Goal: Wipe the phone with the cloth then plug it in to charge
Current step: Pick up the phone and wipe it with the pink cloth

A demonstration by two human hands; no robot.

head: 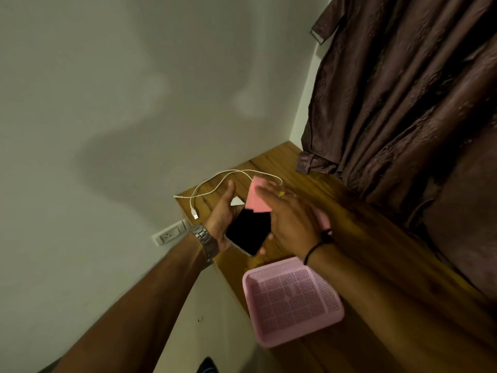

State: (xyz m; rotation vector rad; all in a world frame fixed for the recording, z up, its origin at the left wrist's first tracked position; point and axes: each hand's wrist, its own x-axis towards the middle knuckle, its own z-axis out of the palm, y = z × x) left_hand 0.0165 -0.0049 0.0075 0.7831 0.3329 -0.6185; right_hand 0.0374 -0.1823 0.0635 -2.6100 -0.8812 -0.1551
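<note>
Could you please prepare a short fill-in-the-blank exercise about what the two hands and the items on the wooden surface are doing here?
1. The left hand holds the black phone with its dark screen facing ____.
2. The right hand presses a ____ cloth onto the phone.
3. The white charging cable lies loose on the wooden tabletop, not yet ____ the phone.
4. The perforated pink plastic tray holds ____.

Missing words: up; pink; plugged into; nothing

A glossy black glass-fronted phone [248,230], a matt pink cloth [258,197], a perforated pink plastic tray [293,301], a smooth grained wooden tabletop [376,265], a metal link wristwatch [205,241].
</note>
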